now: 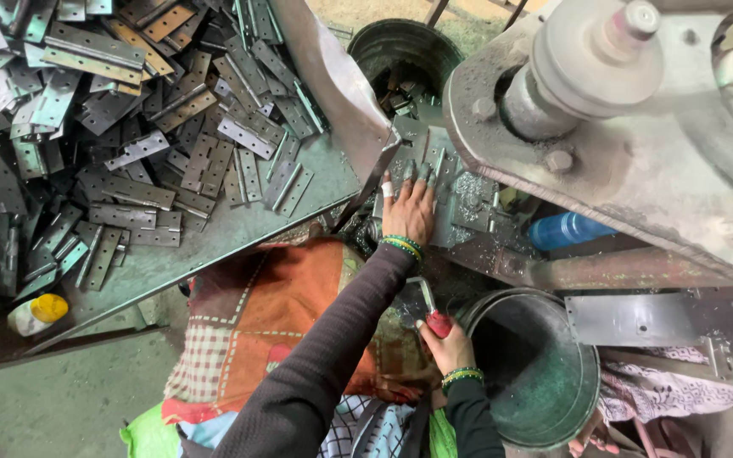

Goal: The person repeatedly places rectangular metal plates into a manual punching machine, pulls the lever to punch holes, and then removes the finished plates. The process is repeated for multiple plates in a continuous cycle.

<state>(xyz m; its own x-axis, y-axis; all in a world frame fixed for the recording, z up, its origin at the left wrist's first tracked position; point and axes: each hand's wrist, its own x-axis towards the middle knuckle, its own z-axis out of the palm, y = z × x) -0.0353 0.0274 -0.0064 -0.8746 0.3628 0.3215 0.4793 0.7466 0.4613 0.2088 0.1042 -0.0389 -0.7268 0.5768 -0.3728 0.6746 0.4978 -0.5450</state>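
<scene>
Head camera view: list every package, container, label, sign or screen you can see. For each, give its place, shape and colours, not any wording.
Small bottle: lower left, lying by the sheet's edge; whitish body, yellow cap.
Blue bottle: right of the left hand, under the machine arm; lying cylinder.
Dark bucket: top centre; round, holding metal parts.
Green-grey bucket: beside the right hand; round, open.
No signs or screens.

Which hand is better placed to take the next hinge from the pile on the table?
Probably the left hand. It lies open on the machine bed, on the side nearer the hinge pile, and holds nothing. The right hand is lower, beside the metal bucket, and grips a red-handled tool.
</scene>
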